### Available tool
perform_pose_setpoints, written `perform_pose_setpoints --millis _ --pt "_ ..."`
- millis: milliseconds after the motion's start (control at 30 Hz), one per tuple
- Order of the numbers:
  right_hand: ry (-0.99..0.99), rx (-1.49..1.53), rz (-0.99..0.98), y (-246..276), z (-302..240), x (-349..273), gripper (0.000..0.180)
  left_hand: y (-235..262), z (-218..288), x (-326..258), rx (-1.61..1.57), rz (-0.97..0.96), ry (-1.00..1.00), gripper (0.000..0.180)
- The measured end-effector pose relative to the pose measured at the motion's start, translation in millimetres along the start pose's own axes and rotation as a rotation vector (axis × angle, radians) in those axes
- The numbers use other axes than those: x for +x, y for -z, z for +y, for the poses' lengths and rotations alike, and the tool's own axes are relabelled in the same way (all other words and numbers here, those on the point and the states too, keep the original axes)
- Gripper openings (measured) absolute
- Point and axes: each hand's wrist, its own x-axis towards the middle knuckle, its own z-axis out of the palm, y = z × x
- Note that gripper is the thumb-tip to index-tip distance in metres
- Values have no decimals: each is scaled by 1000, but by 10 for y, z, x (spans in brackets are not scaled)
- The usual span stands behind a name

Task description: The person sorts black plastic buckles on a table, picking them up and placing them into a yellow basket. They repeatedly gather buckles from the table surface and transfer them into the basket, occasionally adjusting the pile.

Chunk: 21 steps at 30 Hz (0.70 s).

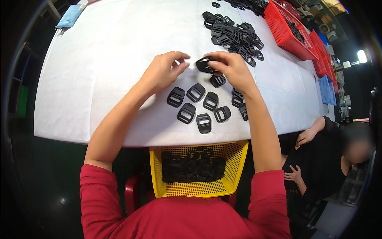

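Note:
Between the thumb and fingers of my right hand [230, 69] is a black plastic buckle [204, 65], held tilted above the white table. My left hand [166, 71] hovers just left of it, thumb and bent fingers apart, with nothing visible between them. Under my right hand another black buckle [217, 81] shows, partly covered by the fingers. Nearer to me, several slotted buckles [195, 92] lie flat and spread out. A few more buckles [238, 99] lie beside my right forearm, which hides part of them.
A large heap of black buckles [234, 36] lies farther back on the white table [99, 79]. Right of it stands a red basket [278, 30]. A yellow basket [234, 167] with black pieces sits at the near edge. A person [318, 159] sits at the right.

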Motion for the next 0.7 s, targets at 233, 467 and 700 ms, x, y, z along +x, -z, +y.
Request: perform_pose_setpoints --millis 233,467,700 --pt "-229 110 -96 -194 56 205 32 24 -31 98 -37 -10 123 21" --pt "-58 -335 121 196 12 -132 23 31 -106 53 376 73 -81 17" --pt "189 -656 294 26 380 -486 29 105 -71 95 268 51 45 19"
